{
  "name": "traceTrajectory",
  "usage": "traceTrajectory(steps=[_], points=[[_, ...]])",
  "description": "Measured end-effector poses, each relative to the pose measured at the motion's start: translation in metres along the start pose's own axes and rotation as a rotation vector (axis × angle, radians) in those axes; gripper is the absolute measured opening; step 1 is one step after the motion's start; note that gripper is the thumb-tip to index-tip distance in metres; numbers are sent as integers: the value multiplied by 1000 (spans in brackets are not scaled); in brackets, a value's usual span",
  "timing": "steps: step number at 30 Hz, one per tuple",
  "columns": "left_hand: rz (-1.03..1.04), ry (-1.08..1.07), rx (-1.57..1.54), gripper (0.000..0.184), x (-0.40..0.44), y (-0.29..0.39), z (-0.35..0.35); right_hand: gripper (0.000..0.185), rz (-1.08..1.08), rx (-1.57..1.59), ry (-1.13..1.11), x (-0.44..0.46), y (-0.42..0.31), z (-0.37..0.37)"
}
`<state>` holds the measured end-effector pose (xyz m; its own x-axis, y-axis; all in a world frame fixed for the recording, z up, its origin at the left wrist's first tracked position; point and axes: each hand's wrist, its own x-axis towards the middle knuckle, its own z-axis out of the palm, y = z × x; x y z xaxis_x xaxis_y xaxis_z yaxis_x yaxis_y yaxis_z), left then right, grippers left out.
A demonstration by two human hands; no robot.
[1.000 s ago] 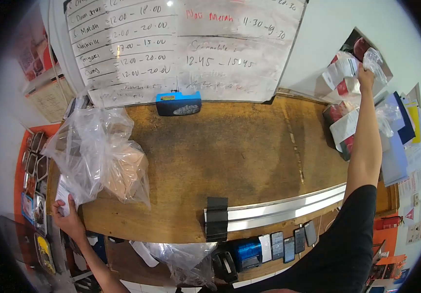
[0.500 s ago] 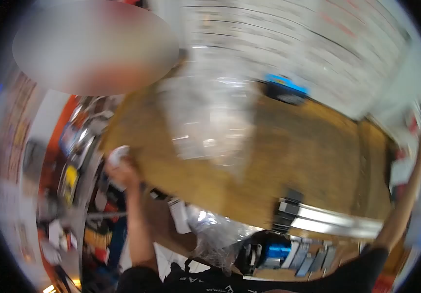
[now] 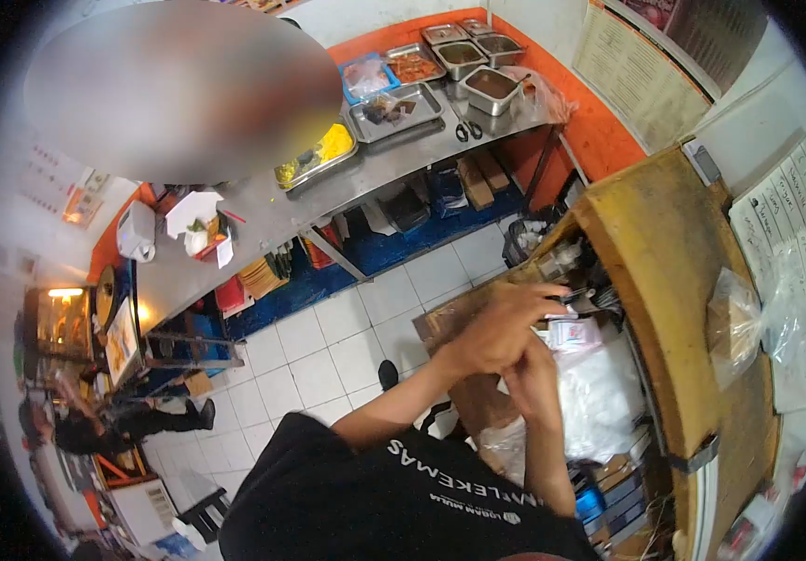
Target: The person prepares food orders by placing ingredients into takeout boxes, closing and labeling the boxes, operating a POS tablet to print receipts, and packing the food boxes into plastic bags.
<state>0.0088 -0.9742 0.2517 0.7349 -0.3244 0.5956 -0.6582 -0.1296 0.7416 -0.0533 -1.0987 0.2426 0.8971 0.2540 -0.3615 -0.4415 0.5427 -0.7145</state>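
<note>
My left hand [image 3: 504, 323] crosses above my right, its fingers bent and pointing away to the right. Pressed up under it is my right hand [image 3: 532, 376], closed, with its fingers mostly hidden. What either hand holds, if anything, does not show. Beneath and beside them, white and clear plastic bags [image 3: 604, 402] lie on a low shelf. A small printed packet [image 3: 575, 334] is just right of my hands.
To the right stands a worn wooden counter [image 3: 650, 280] with a knotted clear bag [image 3: 734, 323] on it. A steel table [image 3: 263, 220] across the tiled floor [image 3: 328, 341] bears food trays, scissors [image 3: 468, 131] and an open box [image 3: 202, 224]. Another person [image 3: 94, 416] is at the far left.
The view has swung left from the counter to the steel table and floor. My hands were wide apart, the left with something white; now they are together above the low shelf.
</note>
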Motion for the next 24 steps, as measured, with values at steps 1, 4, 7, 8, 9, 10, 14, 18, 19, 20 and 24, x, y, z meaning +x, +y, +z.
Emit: traceTrajectory(steps=[1,4,7,8,9,10,14,18,19,20,24], points=[[41,-64,261,34,-21,-16,-37,38,19,-44,-38,27,32,16],[-420,-177,511,45,-86,-47,-137,26,99,-72,-12,92,83,77],[-657,-65,324,53,-150,-71,-209,19,-64,-842,-6,177,155,54],[-809,58,135,55,-165,-74,-232,18,-281,-1033,63,216,175,20],[-828,68,131,55,-179,-74,-257,20,-600,-1266,38,244,154,7],[-907,95,96,56,-190,-71,-284,19,-545,-1402,267,284,145,-29],[-1129,142,105,57,-240,-65,-376,45,-341,-2420,852,393,69,-164],[-1156,338,143,38,-254,-82,-438,37,-509,-1510,387,411,-4,62],[-1154,326,143,38,-249,-89,-448,29,-577,-1261,188,452,2,66],[-1163,388,148,32,-243,-98,-459,25,-542,-1100,100,477,4,106],[-1414,544,265,27,-178,-133,-490,15,-545,-1141,-27,625,-2,219]])
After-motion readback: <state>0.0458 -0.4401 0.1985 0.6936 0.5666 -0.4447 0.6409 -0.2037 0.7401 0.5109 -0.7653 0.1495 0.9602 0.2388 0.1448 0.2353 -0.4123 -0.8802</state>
